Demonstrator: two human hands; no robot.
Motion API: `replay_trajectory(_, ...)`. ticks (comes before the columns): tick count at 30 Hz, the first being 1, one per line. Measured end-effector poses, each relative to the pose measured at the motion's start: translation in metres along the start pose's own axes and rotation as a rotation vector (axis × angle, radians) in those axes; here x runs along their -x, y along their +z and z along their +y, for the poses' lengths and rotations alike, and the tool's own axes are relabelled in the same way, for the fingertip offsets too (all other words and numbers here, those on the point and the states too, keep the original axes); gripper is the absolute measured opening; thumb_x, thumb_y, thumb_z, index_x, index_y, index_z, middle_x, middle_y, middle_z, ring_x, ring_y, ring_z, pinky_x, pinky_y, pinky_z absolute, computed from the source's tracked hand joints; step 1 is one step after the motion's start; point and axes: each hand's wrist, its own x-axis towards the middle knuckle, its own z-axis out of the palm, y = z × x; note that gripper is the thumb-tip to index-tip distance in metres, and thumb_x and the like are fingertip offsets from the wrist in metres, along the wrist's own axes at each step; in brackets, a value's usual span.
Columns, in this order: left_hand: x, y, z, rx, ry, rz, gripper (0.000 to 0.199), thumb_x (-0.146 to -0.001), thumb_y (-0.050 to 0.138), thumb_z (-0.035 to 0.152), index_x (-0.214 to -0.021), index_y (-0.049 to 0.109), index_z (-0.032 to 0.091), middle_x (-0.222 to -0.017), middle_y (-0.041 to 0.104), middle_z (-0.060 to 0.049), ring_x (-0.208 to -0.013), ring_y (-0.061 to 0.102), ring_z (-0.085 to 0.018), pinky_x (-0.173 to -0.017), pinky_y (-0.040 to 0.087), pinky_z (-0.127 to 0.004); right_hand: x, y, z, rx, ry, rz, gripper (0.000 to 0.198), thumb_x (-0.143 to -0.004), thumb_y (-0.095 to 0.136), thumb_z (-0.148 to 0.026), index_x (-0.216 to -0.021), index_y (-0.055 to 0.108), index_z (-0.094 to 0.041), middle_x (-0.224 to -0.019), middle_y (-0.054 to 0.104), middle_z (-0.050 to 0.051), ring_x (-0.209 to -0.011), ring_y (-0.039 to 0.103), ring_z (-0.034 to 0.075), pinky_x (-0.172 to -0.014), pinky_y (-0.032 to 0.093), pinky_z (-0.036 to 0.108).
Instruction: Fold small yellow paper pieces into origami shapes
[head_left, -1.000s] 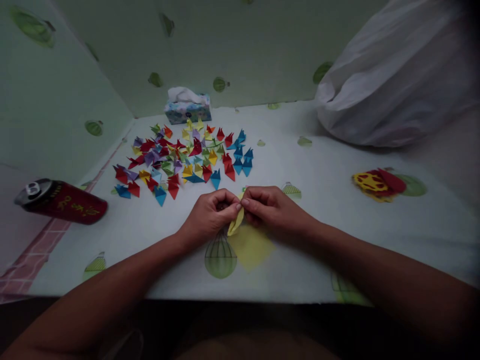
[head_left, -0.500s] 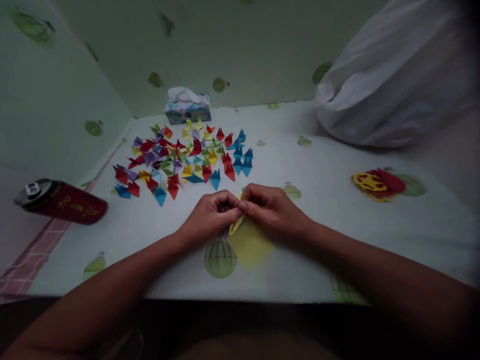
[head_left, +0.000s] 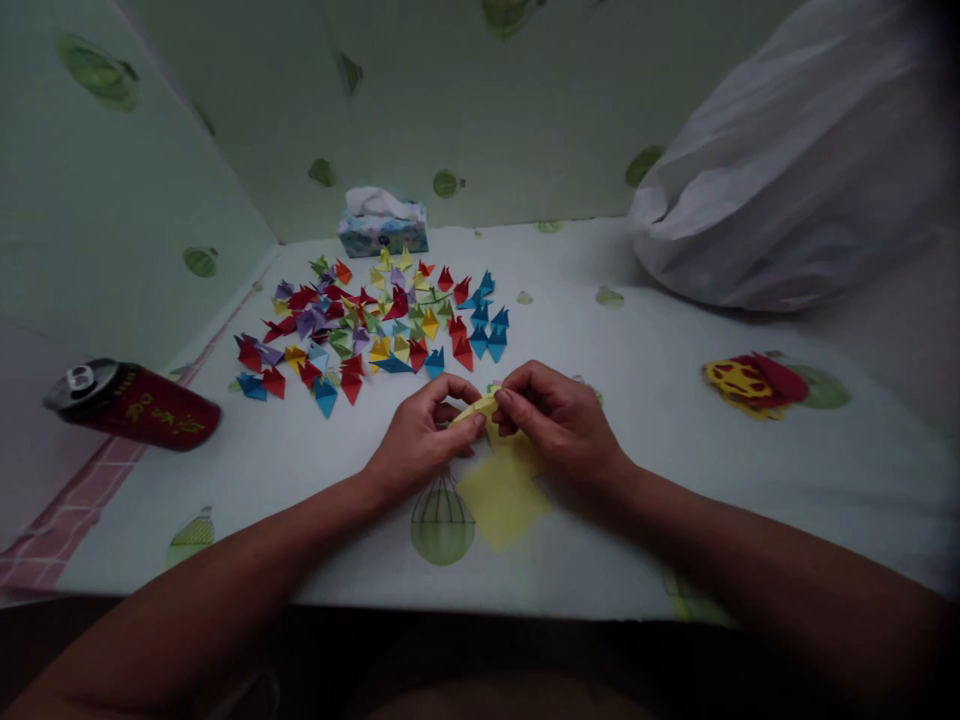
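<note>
Left hand (head_left: 421, 430) curls beside right hand (head_left: 568, 425), both pinching yellow paper (head_left: 472, 409).

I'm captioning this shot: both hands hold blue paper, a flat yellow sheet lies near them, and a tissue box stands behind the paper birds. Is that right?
Not the colour: the head view shows the held paper is yellow. Left hand and right hand do hold it, the flat yellow sheet lies near them, and the tissue box stands behind the paper birds.

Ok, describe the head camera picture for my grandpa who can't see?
Left hand and right hand hold yellow paper near a yellow sheet. Beyond are colourful paper birds and a tissue box; red can left, white bag right.
</note>
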Motion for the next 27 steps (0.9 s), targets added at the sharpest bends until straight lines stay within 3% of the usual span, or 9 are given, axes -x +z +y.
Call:
replay_trajectory(6, -0.0020, -0.0024, -0.0030, 0.070, 0.097, 0.131, 0.027, -0.079, 0.073, 0.031, -0.095, 0.058, 0.017, -0.084, 0.065, 0.000, -0.066, 0.066, -0.012, -0.063, 0.056, -0.025, 0.0011, 0.0009, -0.0017, -0.066, 0.042, 0.005, 0.016, -0.092, 0.060, -0.029, -0.080, 0.056, -0.019, -0.071, 0.066, 0.002, -0.064, 0.064, 0.014, -0.062, 0.049, 0.028)
replay_trajectory(12, -0.0031, -0.0042, -0.0063, 0.134, 0.157, 0.207, 0.025, -0.083, 0.071, 0.034, -0.096, 0.058, 0.017, -0.080, 0.067, 0.000, -0.066, 0.066, -0.011, -0.066, 0.057, -0.024, 0.0008, 0.0024, 0.0018, -0.033, 0.059, 0.008, 0.013, -0.089, 0.060, -0.026, -0.078, 0.057, -0.018, -0.071, 0.067, 0.002, -0.062, 0.061, 0.013, -0.059, 0.047, 0.027)
replay_trajectory(27, -0.0055, -0.0072, -0.0095, 0.085, 0.187, 0.236, 0.018, -0.083, 0.071, 0.033, -0.087, 0.064, 0.017, -0.081, 0.065, 0.001, -0.066, 0.062, -0.009, -0.064, 0.054, -0.022, 0.0013, 0.0054, -0.0010, 0.105, 0.086, -0.084, 0.024, -0.087, 0.054, -0.023, -0.063, 0.055, -0.018, -0.061, 0.055, 0.000, -0.057, 0.048, 0.012, -0.055, 0.032, 0.028)
